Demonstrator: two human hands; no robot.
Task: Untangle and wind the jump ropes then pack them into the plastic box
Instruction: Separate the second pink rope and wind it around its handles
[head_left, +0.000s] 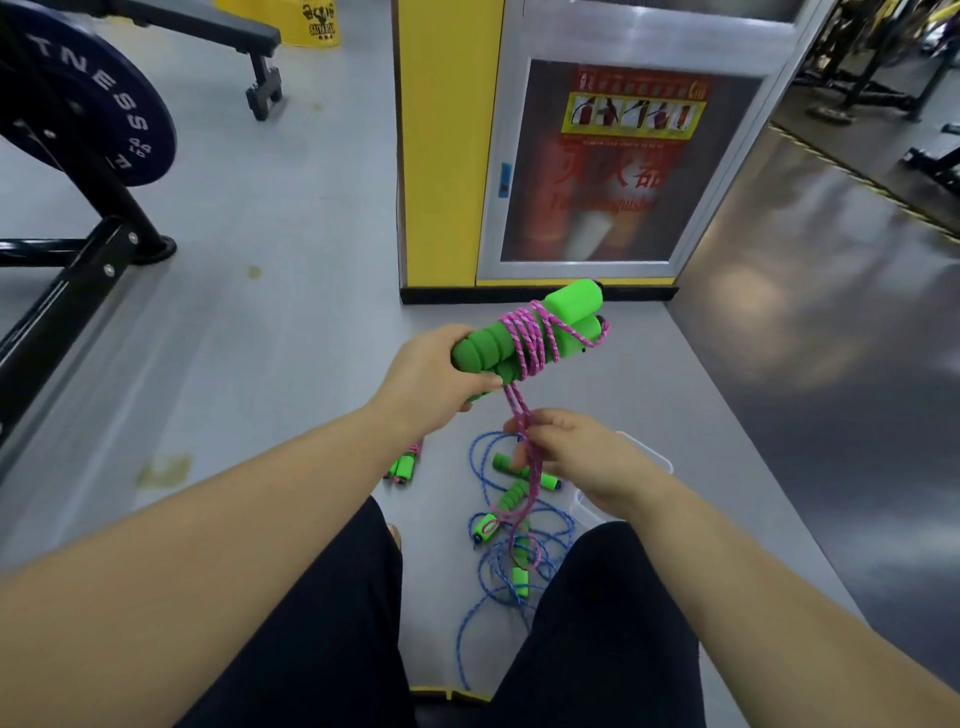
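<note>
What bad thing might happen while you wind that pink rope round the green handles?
The loose end of the pink braided rope hangs from the right hand down over the tangled blue rope on the floor, so winding might snag it and drag it up. One loop on the green foam handles in the left hand sticks out loosely, so the coils might slip off.

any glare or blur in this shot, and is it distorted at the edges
Head view: soft glare patches on the dark floor at right; the cabinet glass looks hazy with reflection; wide-angle bending curves the frame edges; the green handles in the left hand are fairly sharp.
</note>
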